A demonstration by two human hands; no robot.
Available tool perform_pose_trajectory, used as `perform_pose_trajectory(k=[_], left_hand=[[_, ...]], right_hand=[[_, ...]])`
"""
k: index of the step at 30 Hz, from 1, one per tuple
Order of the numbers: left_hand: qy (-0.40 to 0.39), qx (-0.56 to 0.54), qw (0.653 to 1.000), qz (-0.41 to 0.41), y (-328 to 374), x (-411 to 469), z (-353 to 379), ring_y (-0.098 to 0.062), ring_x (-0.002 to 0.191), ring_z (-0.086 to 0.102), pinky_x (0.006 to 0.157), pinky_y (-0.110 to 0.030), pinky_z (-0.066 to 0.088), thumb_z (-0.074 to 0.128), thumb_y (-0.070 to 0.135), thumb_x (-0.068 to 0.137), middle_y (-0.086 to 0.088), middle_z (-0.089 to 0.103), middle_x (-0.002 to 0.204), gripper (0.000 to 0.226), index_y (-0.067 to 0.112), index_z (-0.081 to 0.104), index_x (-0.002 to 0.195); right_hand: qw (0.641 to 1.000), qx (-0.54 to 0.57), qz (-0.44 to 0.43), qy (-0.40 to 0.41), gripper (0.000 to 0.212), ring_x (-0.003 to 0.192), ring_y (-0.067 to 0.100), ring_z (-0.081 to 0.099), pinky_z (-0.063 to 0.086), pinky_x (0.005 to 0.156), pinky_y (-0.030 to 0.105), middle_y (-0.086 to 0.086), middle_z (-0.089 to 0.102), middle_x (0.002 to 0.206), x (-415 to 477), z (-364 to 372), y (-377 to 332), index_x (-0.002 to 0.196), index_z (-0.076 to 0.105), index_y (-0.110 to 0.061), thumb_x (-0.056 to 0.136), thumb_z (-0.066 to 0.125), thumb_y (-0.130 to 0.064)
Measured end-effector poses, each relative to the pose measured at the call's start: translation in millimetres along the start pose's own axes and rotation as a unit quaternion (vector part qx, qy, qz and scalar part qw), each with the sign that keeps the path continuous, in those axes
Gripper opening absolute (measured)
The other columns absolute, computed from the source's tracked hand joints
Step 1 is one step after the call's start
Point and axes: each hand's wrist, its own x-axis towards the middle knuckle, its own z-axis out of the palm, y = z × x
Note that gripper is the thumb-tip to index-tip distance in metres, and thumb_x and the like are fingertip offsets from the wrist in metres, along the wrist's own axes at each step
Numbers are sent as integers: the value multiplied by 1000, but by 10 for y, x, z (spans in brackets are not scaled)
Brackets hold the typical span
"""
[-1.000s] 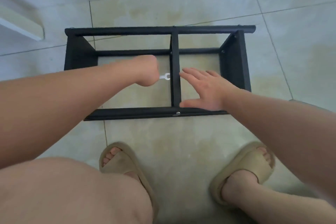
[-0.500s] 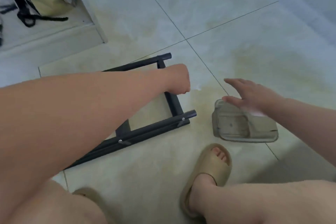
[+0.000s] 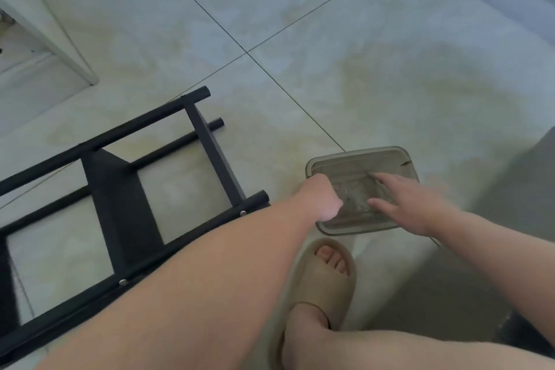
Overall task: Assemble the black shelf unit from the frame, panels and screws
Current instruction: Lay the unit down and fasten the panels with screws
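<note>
A black metal shelf frame [image 3: 215, 156] lay flat on the pale tiled floor [image 3: 360, 69] at the left, with a dark flat panel [image 3: 120, 204] fixed between its long rails and two silver screw heads [image 3: 243, 213] showing on the near rail. Just right of the frame sat a translucent grey-brown rectangular plastic container [image 3: 357, 153], its contents too blurred to name. The left hand [image 3: 322, 201] was over the container's near-left edge, its fingers curled under; whether it held anything could not be told. The right hand [image 3: 402, 201] reached into the container from the right, fingers spread wide and straight, holding nothing. A foot in a tan foam slipper [image 3: 318, 288] rested on the floor just near of the container
</note>
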Motion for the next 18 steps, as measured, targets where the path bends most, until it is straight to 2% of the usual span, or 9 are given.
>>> perform_pose_trajectory(k=[2, 4, 7, 9, 11, 13, 15, 18], left_hand=[[-3, -31, 1000, -5, -33, 27, -6, -29, 104, 65, 91, -34, 54, 58, 18, 96, -15, 69, 119, 29, 3, 68, 119], [-5, -40, 999, -6, -81, 11, -40, -29, 108, 67, 93, -37, 55, 58, 17, 96, -15, 70, 117, 28, 3, 69, 117], [-4, -23, 1000, 16, -185, -94, -219, -28, 97, 65, 91, -40, 53, 56, 15, 95, -14, 70, 105, 17, 8, 70, 101], [5, -14, 1000, 26, -307, -198, -402, -31, 97, 66, 90, -41, 52, 55, 10, 94, -18, 71, 104, 20, 2, 72, 100], [28, -10, 999, 24, -483, -321, -628, -28, 104, 65, 88, -34, 51, 55, 9, 95, -12, 72, 113, 25, 2, 75, 108], [63, 3, 998, 16, -680, -453, -869, -21, 98, 63, 80, -25, 47, 56, 12, 95, -7, 73, 113, 20, 7, 75, 98], [106, 0, 994, 4, -893, -580, -1109, -20, 96, 64, 76, -23, 43, 57, 14, 95, -4, 73, 109, 16, 16, 73, 92], [165, 2, 986, -19, -1248, -758, -1407, -20, 101, 62, 75, -23, 42, 57, 14, 96, -1, 70, 112, 20, 13, 73, 107]], right_hand=[[1000, 4, -2, -1, 69, 145, 22, 35, 35, 113, 39, 0, 37, 159, 13, 6, -15, 157, 25, -25, 99, 46, -56], [1000, 7, -5, 0, 69, 145, 23, 35, 36, 113, 40, 0, 37, 159, 25, -24, -63, 157, 25, -25, 99, 46, -56], [1000, 5, -20, 8, 71, 144, 24, 37, 36, 114, 43, 2, 38, 158, 41, -126, -207, 157, 25, -24, 99, 47, -56], [999, 0, -34, 12, 70, 143, 25, 39, 38, 113, 45, 2, 40, 157, 50, -230, -361, 157, 24, -25, 98, 46, -57], [998, -4, -53, 19, 69, 143, 24, 39, 38, 112, 44, 0, 39, 157, 60, -347, -574, 157, 24, -28, 98, 44, -58], [996, -6, -83, 26, 67, 143, 22, 38, 35, 110, 41, -3, 39, 158, 75, -460, -840, 157, 24, -29, 99, 45, -57], [993, -21, -113, 25, 66, 140, 19, 40, 36, 107, 40, -7, 40, 157, 95, -556, -1133, 156, 24, -32, 99, 46, -56], [987, -64, -148, 3, 66, 135, 16, 46, 40, 101, 39, -13, 42, 154, 128, -654, -1557, 155, 22, -36, 98, 45, -59]])
